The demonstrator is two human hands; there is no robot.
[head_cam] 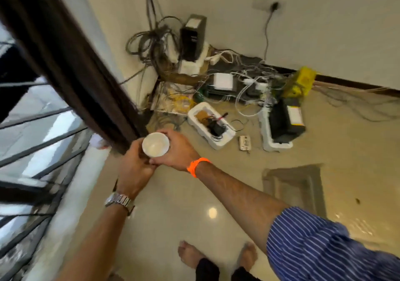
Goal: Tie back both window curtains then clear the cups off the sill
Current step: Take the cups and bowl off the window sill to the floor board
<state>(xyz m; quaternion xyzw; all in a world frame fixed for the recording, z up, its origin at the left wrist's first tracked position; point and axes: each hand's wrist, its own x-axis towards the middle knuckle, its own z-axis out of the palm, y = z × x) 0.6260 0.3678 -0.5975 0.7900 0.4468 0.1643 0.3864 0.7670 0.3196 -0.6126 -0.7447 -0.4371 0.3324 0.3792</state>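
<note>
A white cup (155, 144), empty inside, is held upright above the floor in front of me. My right hand (175, 150) wraps its right side, an orange band on that wrist. My left hand (134, 165) grips the cup from the left and below, a metal watch on that wrist. The dark brown curtain (71, 64) hangs as a gathered band just left of the cup. The white window sill (71, 194) runs along the lower left, with a blurred pale object (98, 141) at its far end. I cannot tell what that object is.
The barred window (32, 142) fills the left side. A tangle of cables (151, 44), black boxes (192, 38), white foam trays (211, 125) and a yellow box (300, 81) crowd the floor corner ahead. My bare feet (216, 257) stand on glossy beige tiles.
</note>
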